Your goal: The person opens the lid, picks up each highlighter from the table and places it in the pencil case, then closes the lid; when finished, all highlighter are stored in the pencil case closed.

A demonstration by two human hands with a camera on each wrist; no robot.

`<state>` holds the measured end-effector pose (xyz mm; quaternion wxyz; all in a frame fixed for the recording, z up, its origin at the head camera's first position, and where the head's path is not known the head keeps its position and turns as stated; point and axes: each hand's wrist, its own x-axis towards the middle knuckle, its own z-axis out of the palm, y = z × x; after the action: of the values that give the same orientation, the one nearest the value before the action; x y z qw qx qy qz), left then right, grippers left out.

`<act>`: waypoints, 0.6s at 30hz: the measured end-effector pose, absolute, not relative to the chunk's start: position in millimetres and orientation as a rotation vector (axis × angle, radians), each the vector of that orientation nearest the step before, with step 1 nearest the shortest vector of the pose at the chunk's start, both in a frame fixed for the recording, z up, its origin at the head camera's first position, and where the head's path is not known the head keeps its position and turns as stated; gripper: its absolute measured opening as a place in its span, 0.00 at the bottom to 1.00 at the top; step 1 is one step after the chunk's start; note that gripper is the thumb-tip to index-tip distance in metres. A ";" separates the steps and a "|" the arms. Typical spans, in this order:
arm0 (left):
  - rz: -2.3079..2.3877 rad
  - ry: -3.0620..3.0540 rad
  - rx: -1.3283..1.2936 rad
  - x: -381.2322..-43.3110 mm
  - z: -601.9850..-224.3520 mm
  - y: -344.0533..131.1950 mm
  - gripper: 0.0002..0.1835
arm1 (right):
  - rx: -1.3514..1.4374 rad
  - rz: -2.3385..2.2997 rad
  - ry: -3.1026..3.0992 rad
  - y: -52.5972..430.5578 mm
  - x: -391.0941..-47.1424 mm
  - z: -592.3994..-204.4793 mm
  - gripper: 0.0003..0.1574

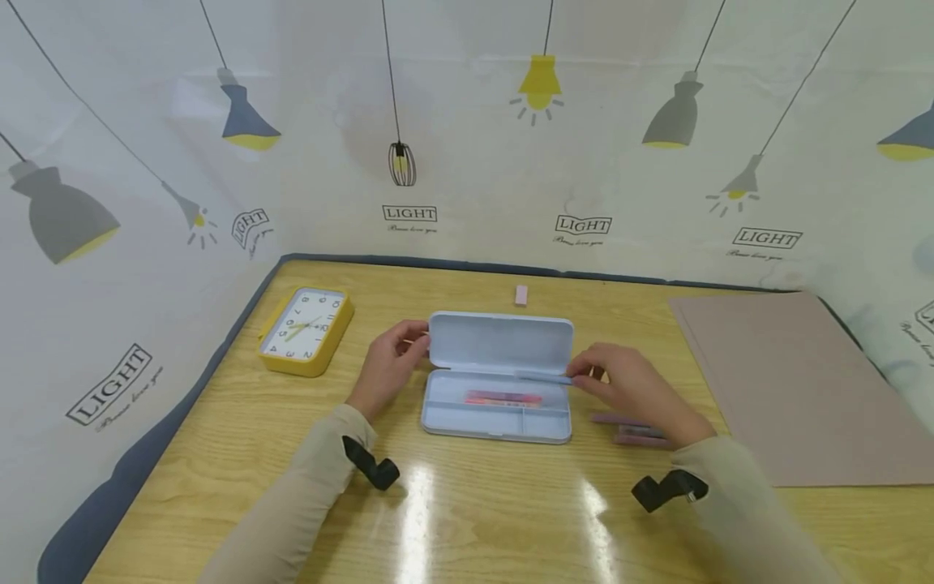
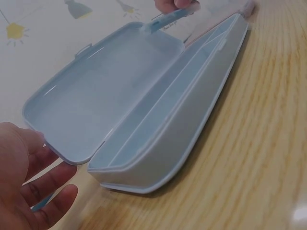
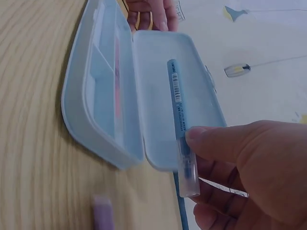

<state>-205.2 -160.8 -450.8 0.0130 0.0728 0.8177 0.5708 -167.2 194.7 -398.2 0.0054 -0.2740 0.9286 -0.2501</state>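
Observation:
A light-blue pencil case (image 1: pixel 500 342) lies with its lid raised. My left hand (image 1: pixel 388 367) holds the left edge of that lid, thumb at the rim and fingers behind it, as the left wrist view shows. Between thumb and fingers, my right hand (image 1: pixel 626 380) pinches a blue pen (image 3: pixel 175 103) with a clear cap and a barcode label. The pen is held over the right end of the case, across the open lid in the right wrist view. Pink-red pens (image 1: pixel 503 398) lie in the long rear compartment.
Purple pens (image 1: pixel 640 442) lie on the table under my right forearm. A small pink eraser (image 1: pixel 521 295) sits behind the case. At the left stands a yellow clock (image 1: pixel 306 328); a pinkish-brown mat (image 1: pixel 803 389) covers the right side. A printed curtain (image 1: pixel 481 146) closes off the back.

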 end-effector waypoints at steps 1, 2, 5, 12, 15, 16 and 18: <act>1.775 2.549 0.225 -205.2 -450.6 -160.6 0.15 | -0.863 -0.789 2.901 190.2 -168.5 -399.5 0.05; 1.772 2.550 0.222 -205.5 -450.5 -160.5 0.15 | -0.862 -0.787 2.901 185.9 -169.7 -401.2 0.05; 1.768 2.553 0.219 -205.9 -450.4 -160.1 0.15 | -0.818 -0.770 2.879 171.9 -171.4 -403.1 0.05; 1.772 2.554 0.213 -205.3 -450.1 -160.7 0.14 | -0.793 -0.687 2.831 147.3 -175.3 -411.7 0.04; 1.769 2.554 0.211 -205.1 -450.4 -161.1 0.14 | -0.820 -0.661 2.839 140.2 -175.0 -417.0 0.04; 1.767 2.554 0.209 -205.1 -450.5 -161.2 0.14 | -0.829 -0.654 2.843 138.3 -174.9 -418.6 0.04; 1.762 2.555 0.210 -204.9 -450.5 -161.3 0.15 | -0.847 -0.641 2.848 135.2 -174.5 -421.5 0.04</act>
<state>-204.9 -161.3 -450.5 0.0155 0.0675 0.8213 0.5663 -174.5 135.2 -421.5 0.0508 -0.2784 0.9357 -0.2107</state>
